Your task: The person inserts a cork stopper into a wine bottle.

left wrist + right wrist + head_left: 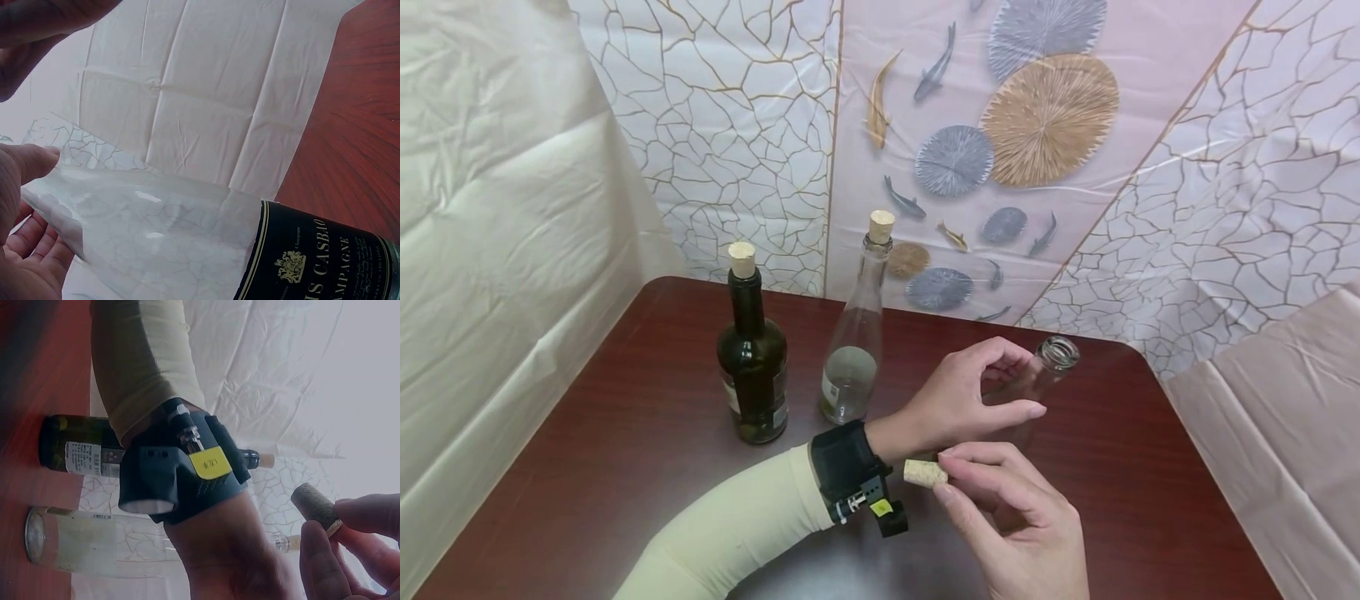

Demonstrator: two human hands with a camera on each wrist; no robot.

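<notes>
My left hand (951,404) curves round the neck of a clear glass bottle (1051,365), thumb on the near side and fingers on the far side. The bare mouth of that bottle sticks out above the hand. A black champagne label (294,256) wraps its lower body in the left wrist view. Between thumb and fingertips, my right hand (1026,521) pinches a small tapered cork (923,473), held in front of the left wrist. In the right wrist view the cork (315,507) tilts, its other end at the fingertips.
A dark green bottle (752,358) with a cork in its mouth stands left on the reddish wooden table (587,433). Beside it stands another clear bottle (852,371), also corked. Patterned cloth (737,125) hangs behind the table. A black wrist camera mount (850,467) sits on my left wrist.
</notes>
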